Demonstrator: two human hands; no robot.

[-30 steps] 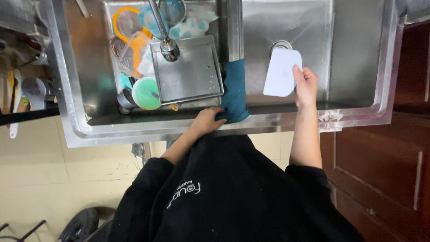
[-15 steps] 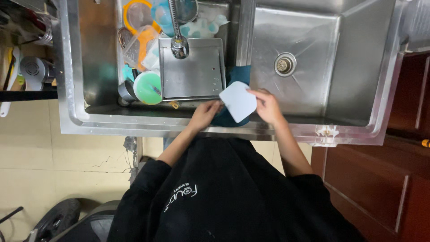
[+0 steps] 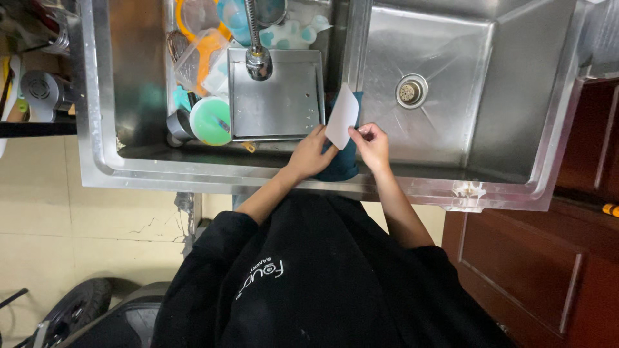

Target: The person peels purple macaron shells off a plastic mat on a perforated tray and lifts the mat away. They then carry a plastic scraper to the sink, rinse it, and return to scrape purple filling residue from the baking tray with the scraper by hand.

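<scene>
Both hands meet at frame centre over the divider of the double stainless steel sink (image 3: 516,96). Right hand (image 3: 371,145) pinches the lower edge of a thin white flat plastic board (image 3: 342,116), held tilted. Left hand (image 3: 313,153) is closed on a dark teal cloth (image 3: 342,164) draped over the divider, touching the board. Left basin, upper left: square steel tray (image 3: 277,103) under chrome faucet (image 3: 258,61), round green lid (image 3: 209,121) beside it. Right basin: round drain (image 3: 411,91).

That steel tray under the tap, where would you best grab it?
The steel tray lies flat in the left basin, tap head above it. I would probably pinch its raised near rim, coming from the person's side, where the left hand is close and nothing blocks.
</scene>
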